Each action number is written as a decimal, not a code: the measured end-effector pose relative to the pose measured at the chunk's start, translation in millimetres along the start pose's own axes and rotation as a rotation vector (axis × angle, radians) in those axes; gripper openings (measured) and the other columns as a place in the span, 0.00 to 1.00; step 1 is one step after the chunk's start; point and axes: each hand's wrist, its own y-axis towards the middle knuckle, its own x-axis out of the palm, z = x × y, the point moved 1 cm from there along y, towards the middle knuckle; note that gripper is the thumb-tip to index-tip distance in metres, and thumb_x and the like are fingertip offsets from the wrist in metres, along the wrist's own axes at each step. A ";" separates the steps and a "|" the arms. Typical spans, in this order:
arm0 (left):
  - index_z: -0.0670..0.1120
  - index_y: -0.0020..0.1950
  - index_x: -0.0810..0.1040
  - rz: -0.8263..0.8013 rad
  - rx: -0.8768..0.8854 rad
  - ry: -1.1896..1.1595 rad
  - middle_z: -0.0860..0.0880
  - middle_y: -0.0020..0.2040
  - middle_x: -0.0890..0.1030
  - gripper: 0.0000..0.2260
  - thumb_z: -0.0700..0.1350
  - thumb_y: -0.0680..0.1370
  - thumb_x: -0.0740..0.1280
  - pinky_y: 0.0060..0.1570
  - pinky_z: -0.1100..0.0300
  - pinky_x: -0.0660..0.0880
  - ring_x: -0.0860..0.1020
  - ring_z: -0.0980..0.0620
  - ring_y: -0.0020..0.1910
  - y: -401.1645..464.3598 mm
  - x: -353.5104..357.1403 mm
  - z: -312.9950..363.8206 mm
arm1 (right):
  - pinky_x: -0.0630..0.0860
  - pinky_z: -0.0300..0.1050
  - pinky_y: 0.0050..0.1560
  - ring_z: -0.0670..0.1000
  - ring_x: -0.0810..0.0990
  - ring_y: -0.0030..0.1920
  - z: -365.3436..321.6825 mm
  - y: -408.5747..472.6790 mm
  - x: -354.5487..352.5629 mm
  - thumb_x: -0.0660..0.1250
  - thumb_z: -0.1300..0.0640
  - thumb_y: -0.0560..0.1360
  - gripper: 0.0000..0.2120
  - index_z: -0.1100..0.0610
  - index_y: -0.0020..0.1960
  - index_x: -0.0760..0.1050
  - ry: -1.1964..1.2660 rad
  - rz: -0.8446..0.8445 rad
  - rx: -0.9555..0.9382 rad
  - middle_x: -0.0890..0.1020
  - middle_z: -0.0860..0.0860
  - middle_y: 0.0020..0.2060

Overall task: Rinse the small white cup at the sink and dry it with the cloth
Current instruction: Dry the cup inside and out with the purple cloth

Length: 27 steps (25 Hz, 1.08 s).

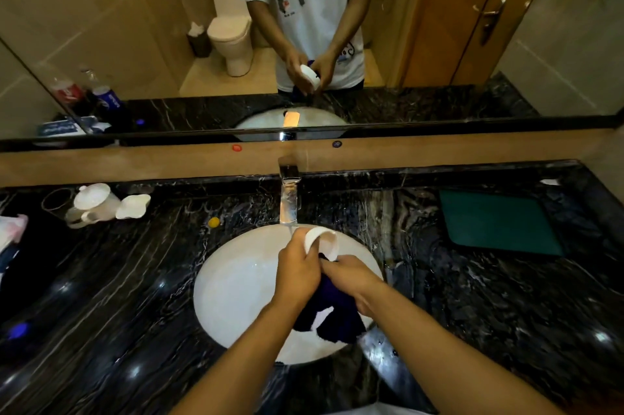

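Over the round white sink I hold the small white cup on its side, just below the chrome tap. My left hand grips the cup by its rim and wall. My right hand holds a dark blue cloth and pushes part of it against the cup's inside. The rest of the cloth hangs down between my wrists over the basin. Whether water runs from the tap cannot be told.
The black marble counter carries a white teapot, a white shell-shaped dish and a glass at the left, a small yellow object near the tap, and a green mat at the right. A mirror fills the wall behind.
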 end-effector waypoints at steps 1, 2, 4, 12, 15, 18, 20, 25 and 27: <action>0.48 0.61 0.78 -0.003 0.001 0.027 0.47 0.52 0.83 0.09 0.42 0.84 0.61 0.45 0.57 0.75 0.80 0.48 0.49 3.8 -2.2 -1.0 | 0.84 0.54 0.51 0.56 0.86 0.43 -0.3 2.6 1.7 0.72 0.44 0.70 0.19 0.60 0.51 0.83 -0.097 0.037 -0.062 0.88 0.58 0.43; 0.49 0.61 0.79 -0.022 0.005 0.064 0.46 0.53 0.83 0.09 0.42 0.84 0.62 0.47 0.55 0.77 0.80 0.47 0.50 6.3 -5.2 -1.2 | 0.83 0.55 0.51 0.55 0.86 0.43 -2.8 2.0 1.5 0.72 0.42 0.69 0.19 0.57 0.49 0.83 -0.206 0.074 -0.144 0.87 0.56 0.43; 0.49 0.61 0.79 -0.072 0.021 0.185 0.44 0.54 0.83 0.09 0.43 0.83 0.62 0.49 0.50 0.79 0.81 0.44 0.51 8.1 -10.0 -3.0 | 0.80 0.52 0.45 0.54 0.84 0.45 -7.0 2.3 -2.3 0.70 0.37 0.64 0.23 0.52 0.50 0.80 -0.496 0.165 -0.306 0.86 0.51 0.44; 0.42 0.53 0.80 -0.470 -0.069 0.602 0.42 0.51 0.85 0.08 0.43 0.77 0.67 0.42 0.51 0.76 0.81 0.44 0.47 16.6 -14.5 -5.1 | 0.72 0.48 0.37 0.55 0.81 0.43 7.8 1.1 -7.4 0.70 0.42 0.71 0.12 0.49 0.45 0.73 -0.979 0.238 -0.472 0.80 0.49 0.42; 0.46 0.57 0.82 -0.264 -0.074 0.249 0.49 0.52 0.84 0.09 0.42 0.77 0.69 0.46 0.58 0.76 0.80 0.49 0.50 9.6 -12.9 -15.9 | 0.74 0.48 0.34 0.53 0.78 0.34 10.6 6.3 -9.4 0.72 0.44 0.71 0.14 0.53 0.36 0.76 -0.592 0.252 -0.230 0.80 0.50 0.32; 0.49 0.61 0.81 -0.039 -0.059 0.001 0.50 0.54 0.83 0.11 0.41 0.80 0.67 0.51 0.59 0.76 0.80 0.50 0.53 -1.7 -1.8 -27.9 | 0.80 0.49 0.40 0.54 0.82 0.34 9.7 2.3 -0.6 0.72 0.50 0.73 0.12 0.59 0.40 0.81 -0.081 0.125 -0.020 0.84 0.56 0.34; 0.50 0.60 0.80 0.033 -0.079 -0.052 0.49 0.52 0.84 0.08 0.45 0.81 0.66 0.49 0.56 0.76 0.81 0.49 0.51 -4.2 4.0 -31.6 | 0.80 0.45 0.37 0.54 0.83 0.35 7.3 -5.9 5.2 0.71 0.52 0.75 0.11 0.61 0.46 0.82 0.148 0.023 0.097 0.85 0.56 0.35; 0.46 0.59 0.78 0.001 -0.106 0.058 0.46 0.52 0.83 0.08 0.47 0.82 0.65 0.45 0.56 0.75 0.80 0.46 0.50 2.4 0.3 -41.8 | 0.77 0.43 0.36 0.50 0.81 0.36 15.4 5.3 9.1 0.69 0.42 0.70 0.15 0.54 0.42 0.80 -0.360 0.115 -0.125 0.83 0.50 0.35; 0.46 0.60 0.78 -0.041 -0.118 0.107 0.46 0.53 0.83 0.09 0.47 0.82 0.65 0.45 0.58 0.73 0.80 0.46 0.50 3.4 -2.9 -45.5 | 0.80 0.47 0.41 0.51 0.83 0.41 17.3 7.5 6.5 0.67 0.36 0.63 0.22 0.51 0.47 0.80 -0.589 0.175 -0.201 0.85 0.48 0.40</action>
